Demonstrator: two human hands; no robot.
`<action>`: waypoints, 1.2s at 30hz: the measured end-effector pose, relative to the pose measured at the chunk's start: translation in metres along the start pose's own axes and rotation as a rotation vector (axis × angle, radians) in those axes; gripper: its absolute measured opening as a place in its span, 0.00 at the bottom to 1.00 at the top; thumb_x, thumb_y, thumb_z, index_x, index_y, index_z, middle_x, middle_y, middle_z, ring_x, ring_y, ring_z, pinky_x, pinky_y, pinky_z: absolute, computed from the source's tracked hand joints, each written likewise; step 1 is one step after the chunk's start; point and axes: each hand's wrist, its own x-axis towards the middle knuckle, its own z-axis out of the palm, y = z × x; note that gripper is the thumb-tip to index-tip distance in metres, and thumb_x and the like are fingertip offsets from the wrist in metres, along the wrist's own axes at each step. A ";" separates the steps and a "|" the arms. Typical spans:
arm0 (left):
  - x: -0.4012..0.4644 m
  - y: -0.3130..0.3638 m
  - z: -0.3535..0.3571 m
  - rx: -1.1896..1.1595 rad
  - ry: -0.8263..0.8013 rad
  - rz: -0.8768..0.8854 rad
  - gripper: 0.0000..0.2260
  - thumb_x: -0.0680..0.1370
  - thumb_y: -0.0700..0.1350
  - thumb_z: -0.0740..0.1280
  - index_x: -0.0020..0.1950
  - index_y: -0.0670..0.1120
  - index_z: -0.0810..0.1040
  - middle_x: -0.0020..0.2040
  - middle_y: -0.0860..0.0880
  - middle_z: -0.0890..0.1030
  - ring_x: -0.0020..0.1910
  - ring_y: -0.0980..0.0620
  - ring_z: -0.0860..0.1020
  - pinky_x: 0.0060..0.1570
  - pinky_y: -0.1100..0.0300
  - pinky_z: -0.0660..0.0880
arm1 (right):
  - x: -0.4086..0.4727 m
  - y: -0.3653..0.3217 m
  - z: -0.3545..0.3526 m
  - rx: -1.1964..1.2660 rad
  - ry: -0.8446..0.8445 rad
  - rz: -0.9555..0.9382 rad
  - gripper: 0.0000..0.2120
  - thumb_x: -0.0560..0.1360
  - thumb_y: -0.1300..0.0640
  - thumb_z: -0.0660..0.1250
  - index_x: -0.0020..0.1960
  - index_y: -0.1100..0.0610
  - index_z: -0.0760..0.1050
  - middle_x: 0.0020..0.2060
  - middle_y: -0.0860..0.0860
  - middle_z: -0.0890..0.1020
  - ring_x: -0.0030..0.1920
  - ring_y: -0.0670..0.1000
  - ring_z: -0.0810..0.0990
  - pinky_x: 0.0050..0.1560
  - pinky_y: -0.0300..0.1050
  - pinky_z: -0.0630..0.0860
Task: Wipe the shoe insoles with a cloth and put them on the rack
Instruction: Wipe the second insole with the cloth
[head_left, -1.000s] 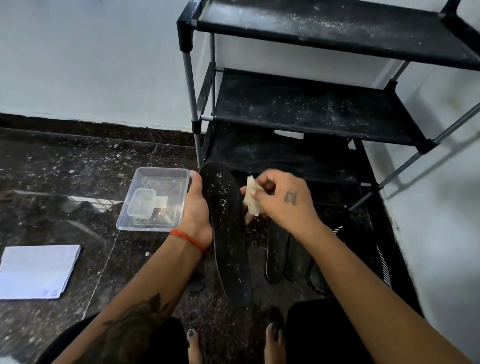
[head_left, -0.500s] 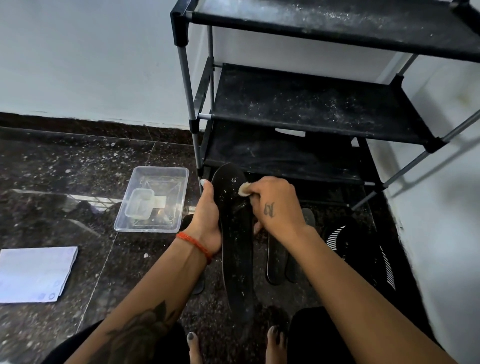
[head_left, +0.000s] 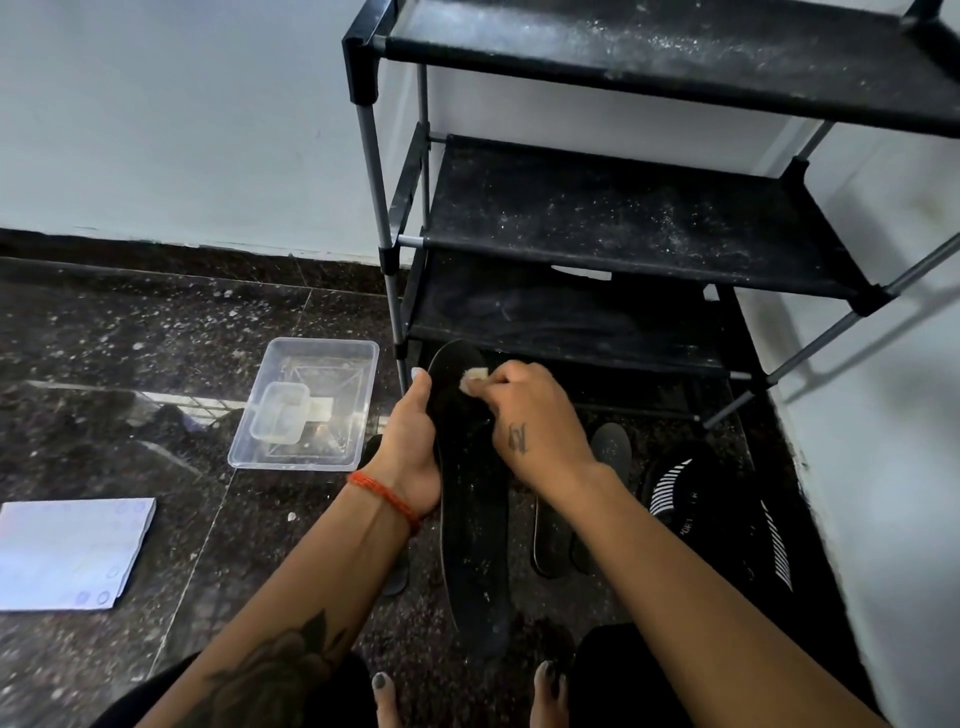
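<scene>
- Right now my left hand (head_left: 410, 447) grips the black insole (head_left: 475, 519) along its edge, fingers wrapped behind it and thumb on the front rim, with the toe end up by the fingertips and the heel down toward my feet.
- My right hand (head_left: 535, 421) pinches a small pale cloth (head_left: 474, 375) against the toe end; those fingers are curled tight on it.
- Just beyond the fingers stands the rack (head_left: 623, 218), its shelves dusty and bare of insoles.
- Below my right wrist, more insoles (head_left: 608, 447) lie on the floor.
- I judge the insole light, thin and floppy, so I would hold it mid-length along the edge and back it with the palm while rubbing.
</scene>
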 end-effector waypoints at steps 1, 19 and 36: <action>0.000 0.000 0.000 -0.019 -0.009 -0.019 0.30 0.79 0.64 0.47 0.53 0.43 0.78 0.44 0.40 0.84 0.40 0.44 0.84 0.39 0.48 0.81 | 0.002 0.006 -0.002 -0.014 -0.004 0.054 0.16 0.77 0.62 0.60 0.63 0.55 0.75 0.53 0.54 0.76 0.56 0.55 0.72 0.56 0.43 0.69; 0.002 0.000 0.001 -0.031 0.015 -0.042 0.28 0.79 0.63 0.51 0.59 0.43 0.78 0.56 0.38 0.81 0.50 0.40 0.81 0.46 0.41 0.79 | 0.012 0.016 -0.012 0.053 0.038 0.242 0.20 0.73 0.66 0.60 0.64 0.56 0.73 0.54 0.55 0.74 0.57 0.54 0.72 0.54 0.39 0.70; 0.001 0.000 0.002 -0.015 -0.015 0.003 0.24 0.80 0.59 0.52 0.58 0.44 0.79 0.50 0.41 0.83 0.46 0.43 0.81 0.45 0.46 0.79 | 0.017 0.010 -0.008 0.110 0.190 0.185 0.14 0.76 0.66 0.59 0.58 0.60 0.77 0.52 0.56 0.76 0.53 0.53 0.75 0.50 0.35 0.68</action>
